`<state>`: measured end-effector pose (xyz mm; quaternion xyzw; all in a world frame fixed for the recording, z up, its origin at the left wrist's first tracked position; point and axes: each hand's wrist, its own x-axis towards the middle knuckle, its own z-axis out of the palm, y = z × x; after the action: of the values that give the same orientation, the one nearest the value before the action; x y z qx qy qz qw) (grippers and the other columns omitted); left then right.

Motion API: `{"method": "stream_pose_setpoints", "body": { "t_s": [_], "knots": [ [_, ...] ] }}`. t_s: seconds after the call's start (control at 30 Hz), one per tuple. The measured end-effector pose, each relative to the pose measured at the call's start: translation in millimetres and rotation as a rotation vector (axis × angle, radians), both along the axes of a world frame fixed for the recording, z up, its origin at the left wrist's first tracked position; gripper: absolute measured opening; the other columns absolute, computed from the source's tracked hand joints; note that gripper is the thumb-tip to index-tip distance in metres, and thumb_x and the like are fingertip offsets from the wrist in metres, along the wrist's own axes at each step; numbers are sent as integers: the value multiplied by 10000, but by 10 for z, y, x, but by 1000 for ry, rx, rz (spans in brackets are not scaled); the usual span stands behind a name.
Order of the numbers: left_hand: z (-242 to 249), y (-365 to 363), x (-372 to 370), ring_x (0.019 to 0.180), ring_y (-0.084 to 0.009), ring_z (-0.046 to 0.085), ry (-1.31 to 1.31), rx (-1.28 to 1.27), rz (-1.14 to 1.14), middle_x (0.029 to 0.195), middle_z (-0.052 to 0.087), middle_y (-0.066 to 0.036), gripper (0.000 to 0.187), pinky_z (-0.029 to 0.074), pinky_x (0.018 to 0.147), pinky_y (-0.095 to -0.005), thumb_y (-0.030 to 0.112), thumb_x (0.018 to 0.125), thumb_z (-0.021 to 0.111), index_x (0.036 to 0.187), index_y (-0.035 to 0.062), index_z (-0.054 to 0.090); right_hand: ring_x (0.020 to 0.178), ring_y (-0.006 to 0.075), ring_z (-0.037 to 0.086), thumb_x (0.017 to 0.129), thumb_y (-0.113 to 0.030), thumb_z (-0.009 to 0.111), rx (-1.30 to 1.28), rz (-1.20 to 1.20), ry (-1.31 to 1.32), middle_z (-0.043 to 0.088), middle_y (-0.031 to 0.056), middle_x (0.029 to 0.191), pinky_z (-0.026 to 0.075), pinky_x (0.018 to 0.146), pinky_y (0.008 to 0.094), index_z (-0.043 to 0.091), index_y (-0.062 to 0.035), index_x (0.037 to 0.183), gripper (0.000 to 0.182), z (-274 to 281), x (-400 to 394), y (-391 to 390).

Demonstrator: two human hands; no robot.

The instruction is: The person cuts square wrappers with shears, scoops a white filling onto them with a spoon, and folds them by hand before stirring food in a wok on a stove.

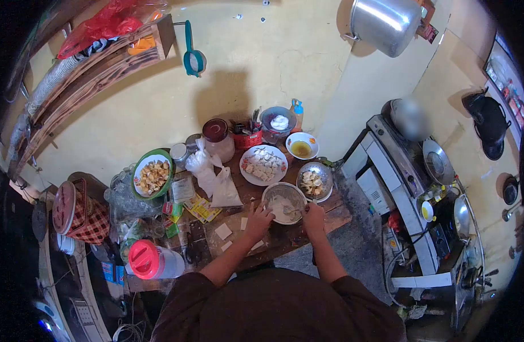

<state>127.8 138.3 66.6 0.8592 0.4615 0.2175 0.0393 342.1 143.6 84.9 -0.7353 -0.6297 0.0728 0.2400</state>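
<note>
A bowl of white powdery or pasty mixture (282,205) sits at the front edge of the wooden table, directly before me. At its lower left rim, my left hand (259,221) has its fingers curled against the bowl. On the opposite side, my right hand (314,220) is closed around what looks like a spoon (295,213) dipping into the mixture. Behind the bowl stands a floral plate with white pieces (264,165). To the right is a metal bowl of pale pieces (314,181). Pale square pieces (223,231) lie near my left forearm.
Plastic bags of white powder (225,189) and a plate of brown cubes (152,176) stand left. A small bowl of yellow liquid (301,147) is at the back. A red-lidded jug (153,260) occupies the front left; a stove (398,151) stands right.
</note>
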Motion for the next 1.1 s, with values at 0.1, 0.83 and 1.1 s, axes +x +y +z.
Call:
{"method": "stream_pose_setpoints", "body": {
  "t_s": [0.1, 0.83, 1.1],
  "knots": [
    [-207, -43, 3, 1198, -276, 376, 46, -81, -16, 1043, 570, -11, 218, 190, 1014, -574, 148, 658, 629, 874, 164, 660, 679, 317, 603, 645, -133, 703, 48, 59, 132, 624, 155, 719, 473, 644, 388, 638, -19, 838, 234, -78, -3, 94],
    [-532, -207, -31, 1053, -327, 519, -899, -266, 577, 1083, 547, -214, 544, 381, 923, -365, -83, 677, 423, 1215, 0, 435, 628, 249, 589, 767, -40, 601, 119, 503, 545, 594, 153, 746, 471, 574, 313, 630, 26, 845, 106, 607, -291, 5],
    [-481, -234, 130, 1052, -330, 520, -1025, -309, 708, 1081, 548, -218, 548, 383, 918, -368, -100, 682, 409, 1218, 11, 426, 659, 139, 589, 821, -8, 553, 445, 391, 785, 606, 109, 767, 460, 599, 235, 629, 41, 888, 113, 1084, -285, -27]
  ]
}}
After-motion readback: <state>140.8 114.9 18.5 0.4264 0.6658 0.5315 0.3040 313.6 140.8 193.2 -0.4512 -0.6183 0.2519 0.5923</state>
